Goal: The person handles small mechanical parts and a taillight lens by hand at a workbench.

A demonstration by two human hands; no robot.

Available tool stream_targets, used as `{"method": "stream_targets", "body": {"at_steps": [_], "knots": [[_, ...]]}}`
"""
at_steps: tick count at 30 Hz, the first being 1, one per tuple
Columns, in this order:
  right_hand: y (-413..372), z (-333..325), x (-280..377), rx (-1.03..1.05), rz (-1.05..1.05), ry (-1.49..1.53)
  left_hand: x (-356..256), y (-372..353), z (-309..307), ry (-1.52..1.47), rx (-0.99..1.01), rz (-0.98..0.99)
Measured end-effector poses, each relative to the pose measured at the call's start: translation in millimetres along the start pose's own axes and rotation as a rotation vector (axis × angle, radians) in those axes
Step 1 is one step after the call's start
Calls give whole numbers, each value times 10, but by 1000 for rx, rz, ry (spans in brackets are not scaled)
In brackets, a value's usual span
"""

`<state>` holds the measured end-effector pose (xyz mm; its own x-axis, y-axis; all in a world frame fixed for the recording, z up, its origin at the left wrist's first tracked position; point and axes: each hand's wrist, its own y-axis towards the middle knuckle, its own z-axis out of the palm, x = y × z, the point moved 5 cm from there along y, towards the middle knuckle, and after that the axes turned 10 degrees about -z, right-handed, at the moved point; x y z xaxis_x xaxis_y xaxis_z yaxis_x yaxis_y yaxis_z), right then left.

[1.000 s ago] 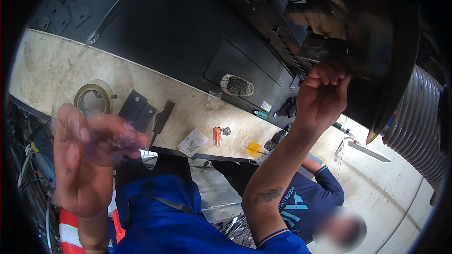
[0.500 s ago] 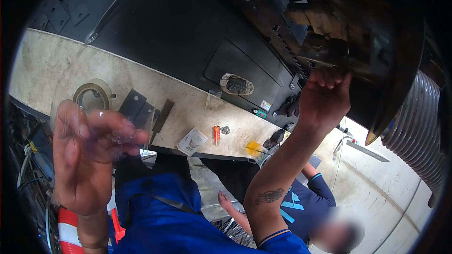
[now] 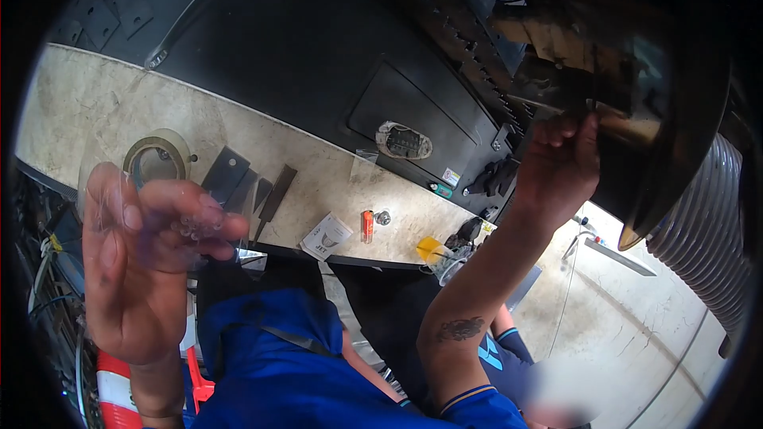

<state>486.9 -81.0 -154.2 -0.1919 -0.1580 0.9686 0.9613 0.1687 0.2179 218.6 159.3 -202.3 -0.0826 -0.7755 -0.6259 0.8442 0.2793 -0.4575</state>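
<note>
At the left my left hand (image 3: 147, 262) is raised above the bench, its fingers curled round a clear plastic bag (image 3: 94, 191). Small round clear shapes show between the fingers; I cannot make out what they are. My right hand (image 3: 560, 155) reaches up at the right, thumb and fingertips pinched together beside a dark metal plate (image 3: 548, 79). Whatever sits in that pinch is too small and dark to name. Behind my left hand a roll of tape (image 3: 179, 147) and dark flat metal pieces (image 3: 226, 171) lie on the bench.
The pale bench (image 3: 79, 103) also carries a metal strip (image 3: 276, 202), a small white box (image 3: 326, 237), an orange lighter-like item (image 3: 367, 226) and a yellow cup (image 3: 429, 250). A ribbed hose (image 3: 695, 230) hangs right, beside a dark curved hood (image 3: 699, 151). Another person (image 3: 509, 349) is below my right arm.
My right hand has shifted slightly right and down, still pinched. My left hand has moved slightly left. The other person has moved lower, and their hand no longer shows in the same place.
</note>
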Motion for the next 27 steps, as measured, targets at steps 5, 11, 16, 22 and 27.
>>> {"method": "stream_targets", "body": {"at_steps": [5, 11, 16, 22, 27], "knots": [[-17, 6, -4, 0, 11, -41, -8, -2, -13, 19, -37, -11], [-24, 19, 19, 3, 25, -49, 1, 7, 8, 14, -22, -7], [-34, -2, 17, -3, 121, 131, 26, 11, 28, 7, -3, -8], [-29, 17, 17, -1, 262, 410, -1, -27, 28, 9, 14, 0], [-9, 43, 21, 25, 377, 636, -5, -55, 17, 7, 3, -5]]}}
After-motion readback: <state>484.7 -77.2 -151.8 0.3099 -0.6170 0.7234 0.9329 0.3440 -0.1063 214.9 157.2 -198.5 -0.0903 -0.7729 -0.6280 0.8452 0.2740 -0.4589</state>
